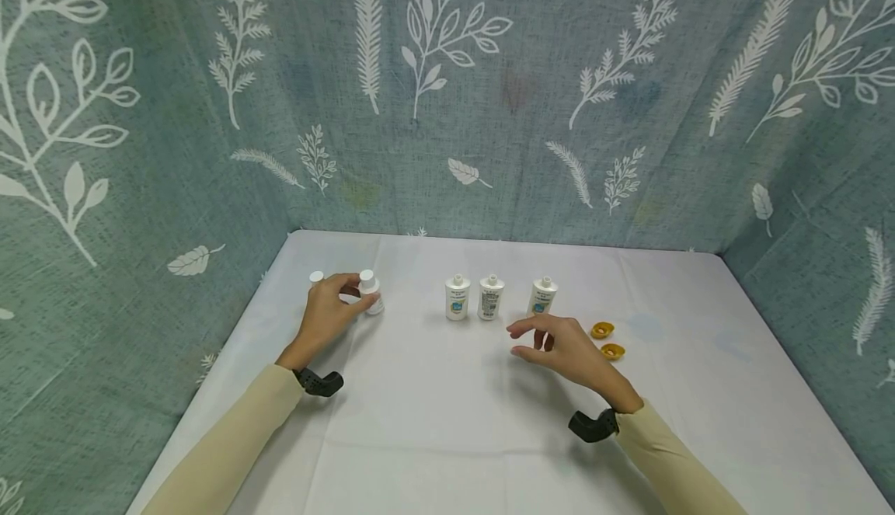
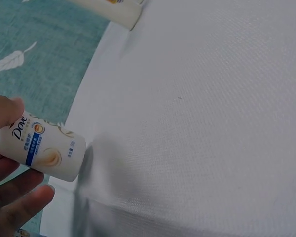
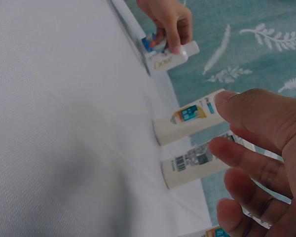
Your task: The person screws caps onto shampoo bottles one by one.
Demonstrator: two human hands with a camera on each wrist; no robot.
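My left hand (image 1: 332, 309) grips a small white Dove bottle (image 2: 47, 148) between thumb and fingers, and its white cap shows above them in the head view. Another white-capped bottle (image 1: 316, 276) stands behind that hand, mostly hidden. On the right, my right hand (image 1: 565, 344) is held over the cloth with fingers loosely bent and nothing between them. Just beyond its fingers stands a white bottle (image 1: 543, 295), its base partly covered by the hand. Two similar bottles, one showing a picture label (image 1: 457, 297) and one a printed text label (image 1: 491, 297), stand to the left.
Two small yellow boat-shaped pieces (image 1: 602, 330) lie to the right of my right hand. A white cloth (image 1: 419, 406) covers the table. Green fabric printed with white leaves (image 1: 489, 111) hangs behind and at both sides.
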